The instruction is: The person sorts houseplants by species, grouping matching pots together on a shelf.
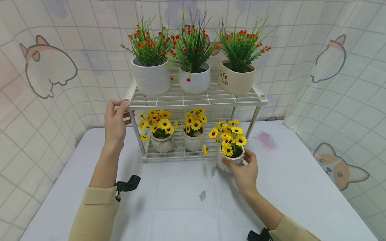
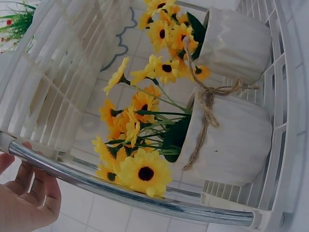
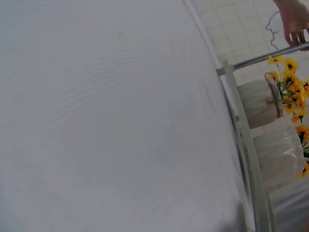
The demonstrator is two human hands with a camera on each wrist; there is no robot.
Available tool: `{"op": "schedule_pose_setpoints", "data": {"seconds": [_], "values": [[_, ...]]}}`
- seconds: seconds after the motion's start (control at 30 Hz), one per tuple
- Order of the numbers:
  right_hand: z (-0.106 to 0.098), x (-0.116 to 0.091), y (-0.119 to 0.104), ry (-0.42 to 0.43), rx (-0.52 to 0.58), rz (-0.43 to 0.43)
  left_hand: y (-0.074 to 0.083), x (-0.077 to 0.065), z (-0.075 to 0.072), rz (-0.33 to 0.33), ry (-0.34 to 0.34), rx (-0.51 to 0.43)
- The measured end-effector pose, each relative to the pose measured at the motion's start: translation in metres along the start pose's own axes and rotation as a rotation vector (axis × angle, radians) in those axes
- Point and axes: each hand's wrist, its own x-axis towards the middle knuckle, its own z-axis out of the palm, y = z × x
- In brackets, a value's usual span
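In the head view my right hand (image 1: 245,172) grips a small white pot of yellow flowers (image 1: 231,162) at the front right of the lower shelf, thumb at the near side and fingers on the right. Whether its base touches the shelf I cannot tell. My left hand (image 1: 116,122) holds the upper left front corner of a white two-tier wire rack (image 1: 193,103); in the left wrist view its fingers (image 2: 36,188) curl around the metal post (image 2: 135,192). Farther left on the lower shelf stand a twine-tied white pot (image 1: 163,144) and another white pot (image 1: 194,142), both with yellow flowers.
On the upper shelf stand a white ribbed pot (image 1: 150,78), a smaller white pot (image 1: 195,80) and a cream pot with lettering (image 1: 236,80), all with red flowers and grass. A white cloth (image 1: 169,207) covers the table. Tile-patterned curtain (image 1: 99,50) hangs behind.
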Motion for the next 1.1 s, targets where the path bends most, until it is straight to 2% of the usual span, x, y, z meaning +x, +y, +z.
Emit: {"op": "schedule_pose_setpoints", "data": {"seconds": [0.37, 0.83, 1.1], "values": [[0.024, 0.031, 0.001, 0.047, 0.071, 0.05, 0.0, 0.0, 0.0, -0.012, 0.0, -0.018], [0.05, 0.055, 0.003, 0.132, 0.051, -0.003, 0.0, 0.001, 0.0, -0.011, -0.005, -0.038], [0.054, 0.066, 0.014, 0.106, 0.019, -0.058, -0.001, 0.002, 0.001, -0.013, -0.006, -0.046]]}}
